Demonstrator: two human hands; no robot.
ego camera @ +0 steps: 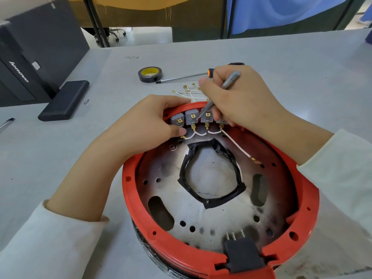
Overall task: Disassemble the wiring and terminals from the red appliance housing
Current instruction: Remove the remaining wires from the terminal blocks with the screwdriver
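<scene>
Nearest the camera, a black plug socket [242,256] with three metal pins is seen seated in the near rim of the red appliance housing [128,190], which lies open-side up on the grey bench [281,61]. Inside it, a scorched metal plate [211,222] with round holes and slots is visible, its central opening edged with black tape [213,201].

At the far rim, a row of grey switch blocks [192,116] with brass terminals is mounted, linked by short white wires [199,134]. One longer white lead [235,143] is laid loose across the plate, ending in a brass ring terminal [256,161].

The left hand [145,125] is curled over the far-left rim, fingers wrapped behind the switch blocks and thumb pressed at the leftmost one. The right hand [239,97] is closed round a grey metal probe tool [219,93], held like a pen, its tip set at the second block's terminal.

Just beyond the housing, removed white wires with brass terminals [188,91] are piled on the bench. Further back lie an orange-and-black screwdriver [185,77] and a roll of black tape [150,74]. To the left, a black rectangular case [64,101] and a black Lenovo computer tower [30,57] are seen.
</scene>
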